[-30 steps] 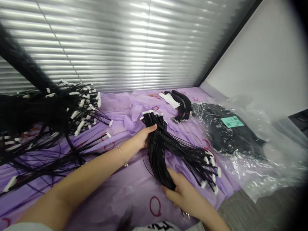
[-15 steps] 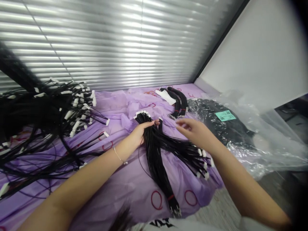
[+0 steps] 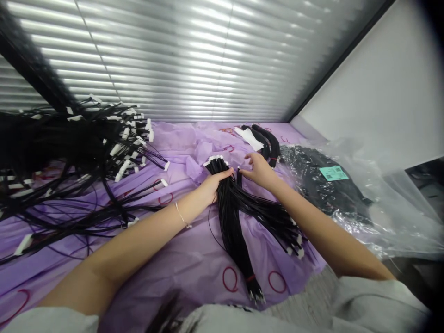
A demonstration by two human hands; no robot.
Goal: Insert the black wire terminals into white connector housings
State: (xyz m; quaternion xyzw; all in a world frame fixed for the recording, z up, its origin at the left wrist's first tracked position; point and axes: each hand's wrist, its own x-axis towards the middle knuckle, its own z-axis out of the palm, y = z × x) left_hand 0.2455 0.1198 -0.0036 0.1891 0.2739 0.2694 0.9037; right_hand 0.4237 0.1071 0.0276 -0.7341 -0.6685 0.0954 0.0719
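My left hand [image 3: 219, 184] is closed around the upper end of a bundle of thin black cables [image 3: 234, 236], thumb across the front. White connectors [image 3: 217, 160] stick up above the grip. The bundle runs down toward me to a red band [image 3: 250, 278] near its metal-tipped lower end. My right hand [image 3: 257, 172] is just to the right, thumb and fingers apart, with nothing visible between them. Its thumb is close to a short black cable end [image 3: 239, 176] with a white tip. Beneath it, a second spread of black cables [image 3: 270, 215] fans out right, ending in white connectors.
A large heap of black cables [image 3: 52, 143] with white connectors lies left. Banded cable bundles [image 3: 268, 138] and a white paper piece [image 3: 250, 138] lie at the back. A clear plastic bag [image 3: 360, 217] is right. Red bands [image 3: 277, 282] dot the purple sheet [image 3: 180, 273]; blinds [image 3: 156, 60] stand behind.
My right hand has moved left, closer to my left hand and the cable end beside it. My left hand keeps its hold on the bundle. The whole view has shifted slightly.
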